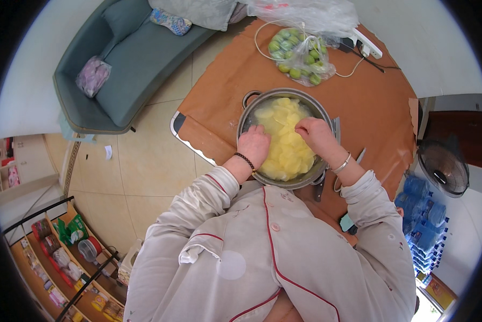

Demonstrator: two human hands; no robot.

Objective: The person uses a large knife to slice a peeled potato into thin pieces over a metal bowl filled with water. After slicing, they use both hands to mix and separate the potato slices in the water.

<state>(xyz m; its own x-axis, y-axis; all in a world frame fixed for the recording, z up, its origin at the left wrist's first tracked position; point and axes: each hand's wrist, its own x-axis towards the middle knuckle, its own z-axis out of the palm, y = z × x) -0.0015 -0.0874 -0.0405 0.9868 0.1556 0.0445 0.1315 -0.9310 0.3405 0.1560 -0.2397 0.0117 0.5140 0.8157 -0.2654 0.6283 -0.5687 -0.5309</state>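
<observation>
A wide stainless-steel pot (245, 120) sits before me at the near edge of the table, with cloudy water and many thin yellow slices (288, 139), which look like potato. My left hand (255, 145) reaches over the pot's left side, fingers bent down toward the water; the fingertips are partly hidden. Above the slices on the right, my right hand (314, 135) has thumb and fingers drawn together. Whether a slice is pinched there is unclear. A dark handle (318, 192), apparently a knife's, pokes out by the pot's near right rim.
Brown covering (378, 116) drapes the table. Behind the pot lies a clear bag of green fruit (299, 56), with a power strip (367, 43) and cables to its right. A pointed blade (361, 155) lies near my right wrist. A fan (442, 168) stands at the right.
</observation>
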